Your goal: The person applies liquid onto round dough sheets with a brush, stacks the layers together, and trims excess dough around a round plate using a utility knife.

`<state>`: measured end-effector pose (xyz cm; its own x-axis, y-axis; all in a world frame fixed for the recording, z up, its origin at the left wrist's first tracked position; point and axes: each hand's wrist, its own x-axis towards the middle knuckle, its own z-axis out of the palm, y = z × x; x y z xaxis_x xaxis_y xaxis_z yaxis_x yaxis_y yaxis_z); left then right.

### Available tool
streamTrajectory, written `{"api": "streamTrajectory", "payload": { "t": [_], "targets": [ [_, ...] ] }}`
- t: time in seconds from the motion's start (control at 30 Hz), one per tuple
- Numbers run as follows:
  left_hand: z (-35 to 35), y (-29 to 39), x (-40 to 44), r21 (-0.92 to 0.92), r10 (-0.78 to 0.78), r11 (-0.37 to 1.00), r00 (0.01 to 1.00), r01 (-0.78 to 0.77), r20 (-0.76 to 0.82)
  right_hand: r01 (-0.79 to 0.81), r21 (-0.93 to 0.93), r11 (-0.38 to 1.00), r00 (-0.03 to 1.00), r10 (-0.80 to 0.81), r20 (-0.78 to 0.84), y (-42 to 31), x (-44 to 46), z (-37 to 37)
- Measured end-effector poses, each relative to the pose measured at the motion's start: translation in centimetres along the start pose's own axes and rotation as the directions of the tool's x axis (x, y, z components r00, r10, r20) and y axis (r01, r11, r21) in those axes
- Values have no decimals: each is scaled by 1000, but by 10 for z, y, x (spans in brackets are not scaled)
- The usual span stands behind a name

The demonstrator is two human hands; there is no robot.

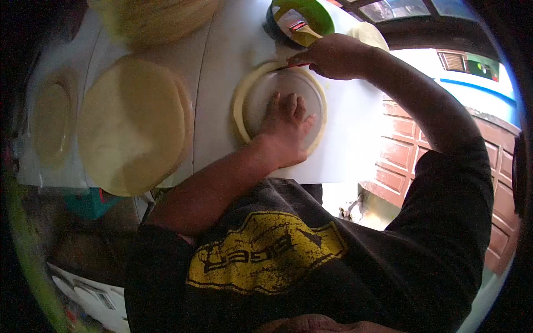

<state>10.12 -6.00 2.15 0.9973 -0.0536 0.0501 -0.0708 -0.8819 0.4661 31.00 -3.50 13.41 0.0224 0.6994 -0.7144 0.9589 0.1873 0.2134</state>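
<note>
My left hand (286, 125) lies with spread fingers on a round, translucent disc (260, 100), pressing it onto a dough sheet. A pale ring of dough (239, 108) shows all around the disc. In my right hand (336, 58) is a knife (297, 65) with a red handle, its dark blade at the far edge of the disc, touching or just above the dough. Just beyond the right hand stands a green bowl (323, 16) with a yellow-handled brush (305, 36) in it.
A stack of large round dough sheets (130, 122) lies to the left on the white table (216, 72). Farther left is a round clear piece (54, 125). A big yellowish stack (158, 19) stands at the back. A pale round item (369, 34) sits behind my right forearm.
</note>
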Motion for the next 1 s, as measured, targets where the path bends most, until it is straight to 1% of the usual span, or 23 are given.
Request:
{"api": "streamTrajectory", "payload": {
  "t": [0.03, 0.07, 0.1, 0.13, 0.17, 0.23, 0.27, 0.3, 0.37, 0.4, 0.43, 0.47, 0.5, 0.53, 0.57, 0.6, 0.63, 0.67, 0.73, 0.77, 0.83, 0.9, 1.0],
  "targets": [
    [-2, 2, 1, 48, -18, 999, 999, 16, 43, -14, -2, 1000, 1000, 14, -1, 0, -7, 2],
    [-3, 5, 1, 52, -6, 999, 999, 4, 38, 0, 107, 994, 999, 4, -34, -1, -16, 4],
    [-9, 7, 0, 88, -29, 996, 996, 21, 90, 17, 216, 976, 998, -2, -69, -5, -24, 4],
    [-14, 9, 0, 125, -54, 991, 989, 36, 141, -118, 301, 946, 993, 113, 35, -12, -32, 1],
    [-16, 11, 0, 129, -42, 991, 989, 24, 139, -130, 302, 944, 991, 125, 36, -12, -37, 7],
    [-23, 11, 0, 142, -53, 989, 987, 32, 151, -46, 423, 905, 996, 73, -49, -8, -42, 32],
    [-26, 10, 1, 145, -40, 989, 988, 18, 150, 14, 431, 902, 991, 44, -125, -5, -46, 47],
    [-29, 9, 2, 124, -28, 992, 987, 8, 161, 1, 434, 901, 991, 59, -124, -9, -55, 43],
    [-23, 7, 2, 100, -4, 995, 984, -14, 179, -192, 573, 797, 977, 211, 34, -24, -70, 43],
    [-21, 6, 2, 140, 24, 989, 996, -36, 85, -163, 615, 772, 976, 219, -17, -27, -74, 53],
    [-20, 6, 2, 178, 55, 983, 998, -52, -8, -174, 619, 766, 973, 230, -11, -31, -78, 62],
    [-22, 4, 4, 176, 69, 982, 998, -67, -5, -213, 645, 734, 963, 270, 11, -34, -81, 67],
    [-31, 2, 7, 163, 60, 984, 995, -72, 76, -252, 669, 700, 950, 311, 31, -38, -84, 70],
    [-35, 2, 11, 150, 50, 986, 986, -74, 158, -193, 695, 692, 953, 302, -36, -40, -87, 81],
    [-36, 0, 14, 150, 63, 985, 985, -87, 160, -147, 758, 635, 943, 323, -87, -46, -93, 92],
    [-37, 0, 17, 132, 72, 987, 983, -95, 170, -291, 807, 514, 924, 370, 98, -56, -102, 79],
    [-42, -4, 20, 115, 82, 988, 980, -104, 181, -432, 819, 379, 877, 388, 283, -64, -108, 61],
    [-38, -6, 23, 112, 95, 987, 979, -117, 183, -440, 819, 369, 871, 396, 290, -70, -108, 76],
    [-45, -9, 32, 100, 111, 985, 964, -138, 240, -363, 899, 245, 849, 485, 211, -84, -111, 93],
    [-50, -9, 34, 92, 120, 985, 958, -148, 262, -372, 898, 233, 844, 487, 224, -87, -115, 95],
    [-58, -6, 38, 192, 100, 967, 939, -170, 329, -551, 825, 124, 776, 438, 453, -103, -123, 64],
    [-55, -5, 44, 181, 91, 971, 938, -159, 334, -535, 838, 111, 780, 446, 439, -114, -125, 69],
    [-58, -5, 47, 176, 79, 974, 941, -143, 328, -519, 853, -48, 751, 451, 482, -126, -130, 79]
  ]
}}
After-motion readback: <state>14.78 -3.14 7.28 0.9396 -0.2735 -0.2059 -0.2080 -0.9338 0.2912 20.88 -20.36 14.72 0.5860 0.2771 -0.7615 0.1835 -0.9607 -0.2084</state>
